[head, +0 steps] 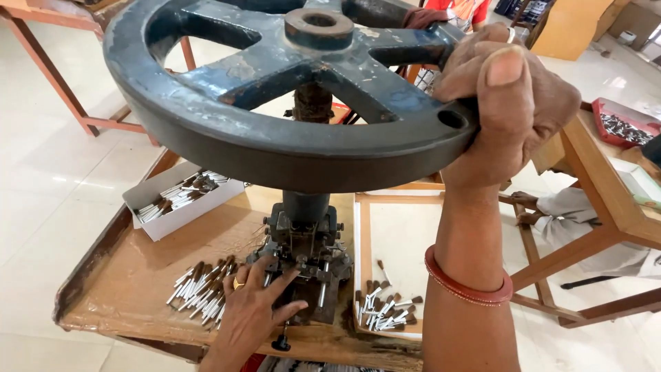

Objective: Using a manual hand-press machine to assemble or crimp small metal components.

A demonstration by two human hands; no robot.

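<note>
Handwheel (275, 138), dark blue worn iron, gripped by right hand (509, 103); left hand (251, 310) fingers spread at the press (303, 255).

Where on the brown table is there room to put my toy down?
The bare stretch of the table between the white box and the loose brush pile is free. So is the upper part of the wooden tray above its small brushes. It is crowded around the press, where the left hand rests.

Worn wooden workbench (138, 275) with press (303, 255), white box (180, 200), scattered small brushes (200, 289).
</note>
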